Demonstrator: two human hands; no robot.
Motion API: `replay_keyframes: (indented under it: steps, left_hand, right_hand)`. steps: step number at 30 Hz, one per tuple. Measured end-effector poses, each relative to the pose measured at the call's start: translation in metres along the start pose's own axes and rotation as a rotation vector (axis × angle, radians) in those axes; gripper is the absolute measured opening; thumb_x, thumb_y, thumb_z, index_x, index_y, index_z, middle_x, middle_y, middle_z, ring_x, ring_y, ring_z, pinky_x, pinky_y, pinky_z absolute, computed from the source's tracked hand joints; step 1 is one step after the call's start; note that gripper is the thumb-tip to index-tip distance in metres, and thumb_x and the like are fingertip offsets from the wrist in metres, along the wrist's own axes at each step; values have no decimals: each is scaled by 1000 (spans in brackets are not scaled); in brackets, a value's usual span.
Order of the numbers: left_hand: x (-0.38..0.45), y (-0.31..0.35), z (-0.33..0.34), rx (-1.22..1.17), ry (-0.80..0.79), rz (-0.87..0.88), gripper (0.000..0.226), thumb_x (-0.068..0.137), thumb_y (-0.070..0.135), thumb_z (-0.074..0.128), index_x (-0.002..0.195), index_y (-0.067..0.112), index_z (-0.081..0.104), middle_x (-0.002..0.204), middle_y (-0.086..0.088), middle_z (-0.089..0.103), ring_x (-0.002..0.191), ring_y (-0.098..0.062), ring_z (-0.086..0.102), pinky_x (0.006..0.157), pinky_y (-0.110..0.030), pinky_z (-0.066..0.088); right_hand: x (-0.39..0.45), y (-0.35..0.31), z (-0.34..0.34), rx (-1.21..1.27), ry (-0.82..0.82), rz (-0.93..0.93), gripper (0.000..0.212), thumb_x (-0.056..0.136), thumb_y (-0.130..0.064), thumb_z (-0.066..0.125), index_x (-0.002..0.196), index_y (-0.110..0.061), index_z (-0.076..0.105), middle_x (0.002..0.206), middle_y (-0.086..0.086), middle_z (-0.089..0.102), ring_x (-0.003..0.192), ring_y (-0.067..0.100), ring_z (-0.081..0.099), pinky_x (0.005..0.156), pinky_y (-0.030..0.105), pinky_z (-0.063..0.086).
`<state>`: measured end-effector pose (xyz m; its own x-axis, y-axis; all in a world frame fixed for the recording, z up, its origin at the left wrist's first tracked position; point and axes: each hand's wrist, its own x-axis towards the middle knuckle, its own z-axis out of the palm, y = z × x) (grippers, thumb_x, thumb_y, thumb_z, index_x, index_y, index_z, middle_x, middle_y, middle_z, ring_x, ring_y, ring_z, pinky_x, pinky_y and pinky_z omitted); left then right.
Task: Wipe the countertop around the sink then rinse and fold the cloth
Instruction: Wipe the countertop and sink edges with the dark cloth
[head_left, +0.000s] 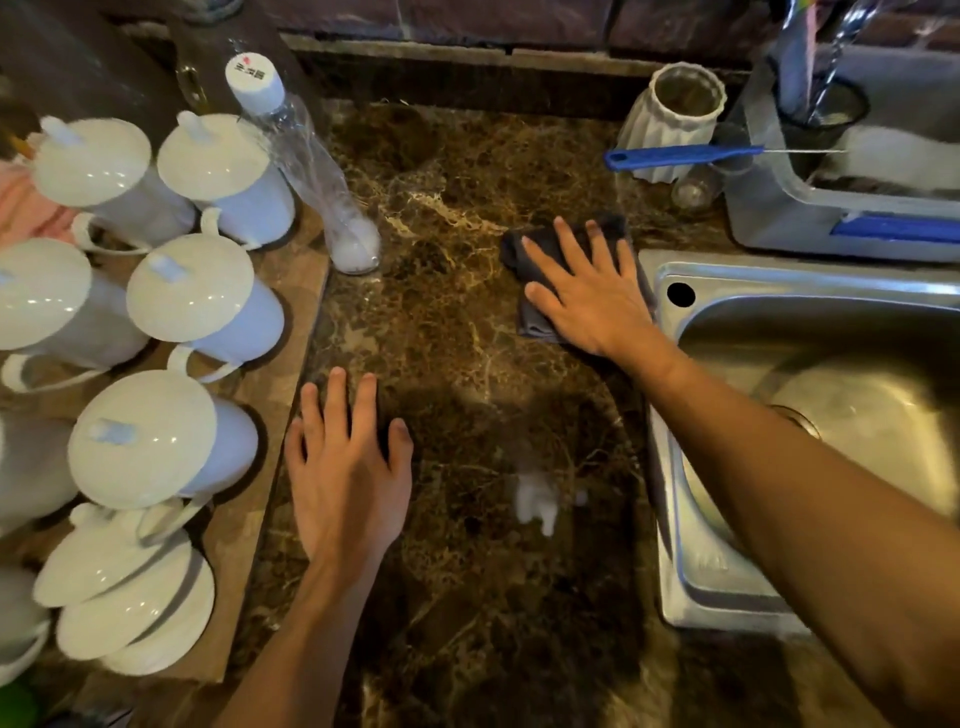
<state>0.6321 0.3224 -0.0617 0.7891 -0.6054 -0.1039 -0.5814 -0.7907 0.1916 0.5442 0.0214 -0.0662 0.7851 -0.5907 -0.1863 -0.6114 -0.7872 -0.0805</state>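
A dark grey cloth (535, 260) lies folded on the brown marbled countertop (447, 322), just left of the steel sink (831, 353). My right hand (587, 296) presses flat on the cloth with its fingers spread and straight. My left hand (348, 467) rests palm down on the bare counter nearer the front, fingers straight, holding nothing. A white smear (537, 501) sits on the counter between my two arms.
Several white lidded mugs (192, 301) crowd a board on the left. A clear plastic bottle (306, 161) leans beside them. At the back right stand a white ribbed vase (670, 119), a blue-handled brush (680, 156) and a grey drying rack (852, 208).
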Motion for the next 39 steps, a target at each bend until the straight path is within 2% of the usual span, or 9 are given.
replay_keyframes:
  steps: [4,7,14,16,19,21,27,34,39]
  left_hand:
    - [-1,0,-1,-5,8,20,58,103,45,36,156,20,31,166,-9,24,154,-32,16,121,-54,22]
    - [-2,-1,0,-14,9,26,58,104,45,34,156,21,29,166,-10,23,154,-33,15,120,-55,21]
    - [-3,-3,1,-21,16,53,60,104,45,32,157,19,27,167,-11,22,154,-35,14,122,-55,18]
    - [-3,-3,4,-16,27,66,61,104,45,32,158,18,27,167,-11,22,154,-35,16,122,-55,19]
    - [-4,-6,7,-12,56,74,60,105,43,31,157,15,29,165,-15,25,152,-38,19,121,-56,21]
    - [-6,-7,8,19,86,102,60,104,42,29,156,12,31,163,-18,29,150,-40,23,119,-56,22]
    - [-3,-8,9,48,91,102,57,104,39,29,155,12,33,162,-17,31,150,-38,26,118,-55,25]
    - [2,-7,8,-50,75,49,55,103,38,39,153,15,37,164,-14,29,151,-35,25,119,-54,26]
    - [0,-8,6,-209,142,22,60,102,40,27,156,14,29,167,-10,20,154,-27,18,122,-49,25]
  right_hand:
    - [-55,-24,13,5,42,32,61,100,-59,8,159,-41,11,170,0,7,155,34,5,121,60,6]
    - [-97,-39,20,98,-4,46,63,98,-57,2,159,-41,11,170,-6,4,156,26,-2,122,54,-2]
    - [-143,-58,11,706,-17,149,54,103,-44,17,156,-32,22,166,-11,20,154,7,0,122,37,-15]
    - [-165,-74,15,618,-71,107,55,100,-44,13,154,-38,15,167,-12,15,154,9,-4,122,37,-15]
    - [-205,-106,34,189,-54,16,55,102,-50,15,157,-44,15,169,-3,13,156,30,2,122,59,4]
    - [-217,-122,40,87,-22,0,54,103,-57,20,156,-46,16,168,1,16,154,36,11,119,63,13]
    - [-149,-89,32,40,-5,-80,55,102,-61,21,155,-50,14,169,-2,12,156,31,6,121,60,9]
    - [-91,-65,23,87,56,248,51,105,-54,14,156,-50,11,170,0,6,156,28,3,121,54,10]
    - [-56,-110,11,-50,9,36,60,101,-60,12,158,-42,9,169,8,8,152,41,12,113,61,23]
